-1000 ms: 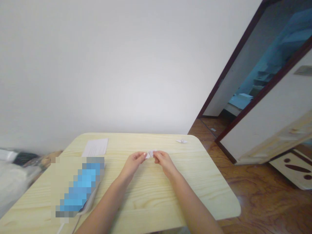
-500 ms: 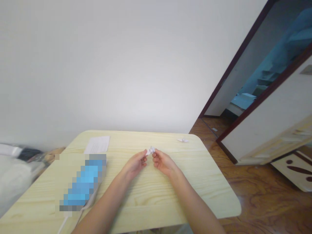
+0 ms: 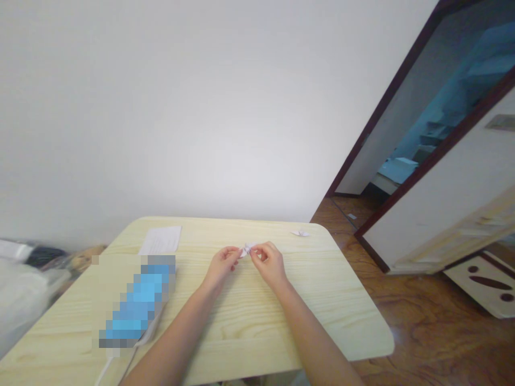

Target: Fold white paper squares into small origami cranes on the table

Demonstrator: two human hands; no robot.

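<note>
Head view: forward and down across a pale wood-grain table [image 3: 257, 316], both hands over its middle.
Hands: left hand [image 3: 220, 267] and right hand [image 3: 269, 262] close together, curled inward, not spread — each pinching one small folded piece of white paper [image 3: 246, 250] from its own side.
Paper: held between the hands, above the middle of the table, its folds too small to make out.
Change: right hand closed in over the paper, a tighter, nearer pinch than the looser hold half a second ago — the paper still shared by both hands.
Nearby: a second small folded paper [image 3: 300, 233] near the far edge, a white sheet of paper [image 3: 161, 239] at the far left, a pixelated blue object [image 3: 139, 303] with a white cable [image 3: 107, 370] at the near left.
</note>
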